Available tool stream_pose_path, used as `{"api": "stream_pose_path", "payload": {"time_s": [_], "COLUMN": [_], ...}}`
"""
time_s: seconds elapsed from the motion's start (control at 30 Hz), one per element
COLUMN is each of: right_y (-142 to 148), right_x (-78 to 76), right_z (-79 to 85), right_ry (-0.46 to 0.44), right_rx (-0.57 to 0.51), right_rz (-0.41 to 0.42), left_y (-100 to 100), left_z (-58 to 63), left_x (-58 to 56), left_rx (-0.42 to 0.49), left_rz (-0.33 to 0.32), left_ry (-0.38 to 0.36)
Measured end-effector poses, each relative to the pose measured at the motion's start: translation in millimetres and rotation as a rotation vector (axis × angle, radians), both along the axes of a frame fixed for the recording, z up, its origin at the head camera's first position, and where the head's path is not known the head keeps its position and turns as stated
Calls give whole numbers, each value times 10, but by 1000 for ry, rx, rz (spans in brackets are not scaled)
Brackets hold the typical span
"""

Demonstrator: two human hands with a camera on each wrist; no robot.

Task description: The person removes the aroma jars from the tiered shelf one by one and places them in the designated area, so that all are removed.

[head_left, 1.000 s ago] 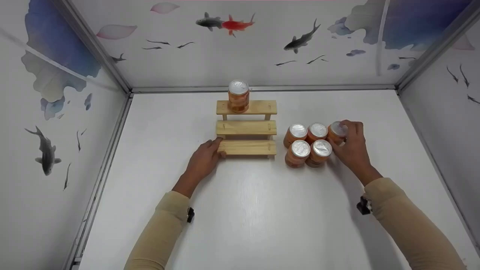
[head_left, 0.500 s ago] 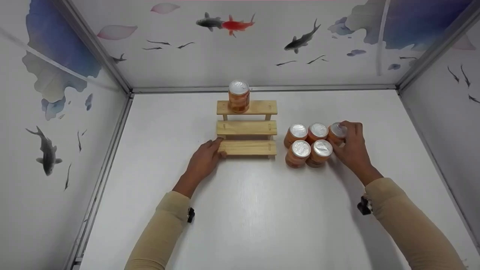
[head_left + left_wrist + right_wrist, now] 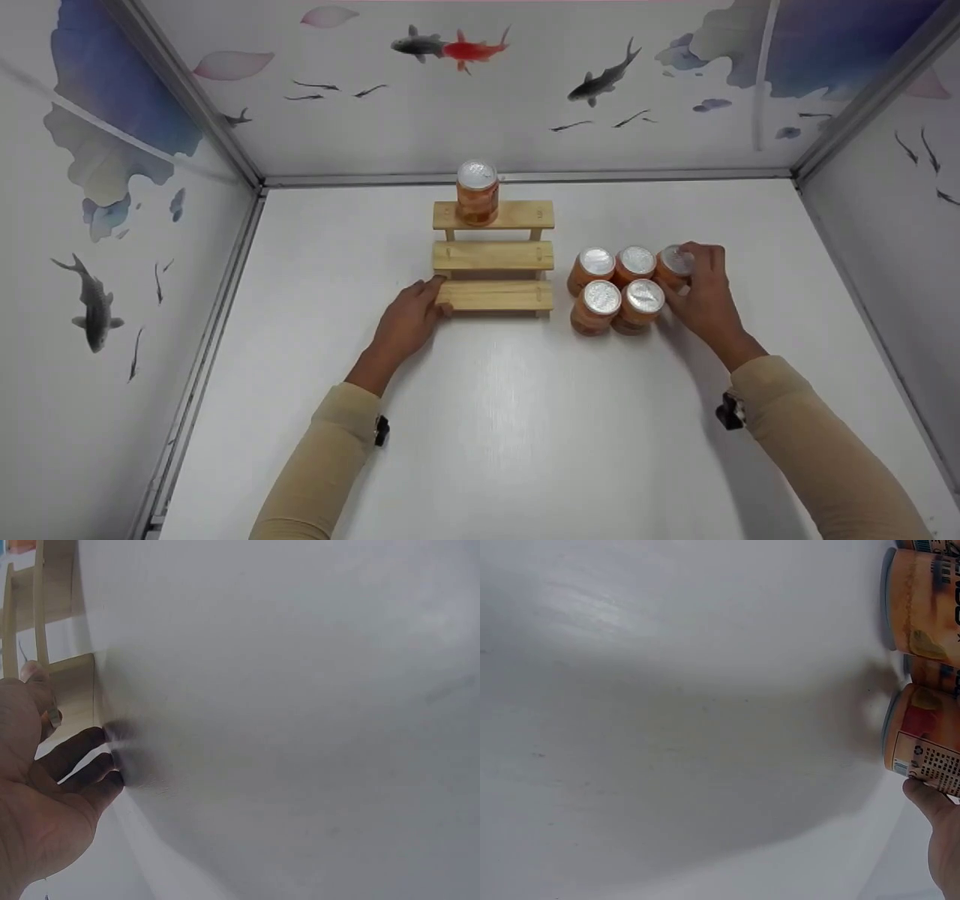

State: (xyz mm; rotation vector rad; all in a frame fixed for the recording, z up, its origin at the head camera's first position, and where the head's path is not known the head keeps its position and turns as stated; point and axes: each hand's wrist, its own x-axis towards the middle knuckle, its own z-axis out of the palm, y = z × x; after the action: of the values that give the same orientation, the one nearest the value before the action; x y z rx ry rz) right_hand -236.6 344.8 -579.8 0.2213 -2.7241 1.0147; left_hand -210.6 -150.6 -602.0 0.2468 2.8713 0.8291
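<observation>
A three-step wooden stand [image 3: 495,256] sits near the table's back, with an orange can [image 3: 478,196] upright on its top step. My left hand [image 3: 409,319] pinches the left end of the lowest step between thumb and forefinger; in the left wrist view its other fingers [image 3: 75,754] reach down to the tabletop. To the right of the stand, several more orange cans with silver lids stand packed in two rows. My right hand [image 3: 709,300] grips the rightmost can [image 3: 673,262] of the back row. Printed labels show on a can [image 3: 926,742] in the right wrist view, the thumb beside it.
Close to the stand's right end are the nearest cans, front [image 3: 596,307] and back [image 3: 592,271]. White panels painted with fish enclose the table [image 3: 480,435] at the back and both sides, joined by metal rails [image 3: 375,181].
</observation>
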Motion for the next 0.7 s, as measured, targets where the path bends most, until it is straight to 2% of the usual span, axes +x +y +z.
{"api": "stream_pose_path", "payload": {"time_s": [0.2, 0.7], "right_y": [20, 53], "right_x": [6, 1], "right_z": [-14, -17], "right_ry": [21, -5], "right_rx": [26, 52], "right_rz": [13, 16], "left_y": [5, 1], "left_z": [4, -8], "left_x": [10, -10], "left_rx": [-1, -9], "left_rz": [0, -7], "left_ry": [-5, 12]}}
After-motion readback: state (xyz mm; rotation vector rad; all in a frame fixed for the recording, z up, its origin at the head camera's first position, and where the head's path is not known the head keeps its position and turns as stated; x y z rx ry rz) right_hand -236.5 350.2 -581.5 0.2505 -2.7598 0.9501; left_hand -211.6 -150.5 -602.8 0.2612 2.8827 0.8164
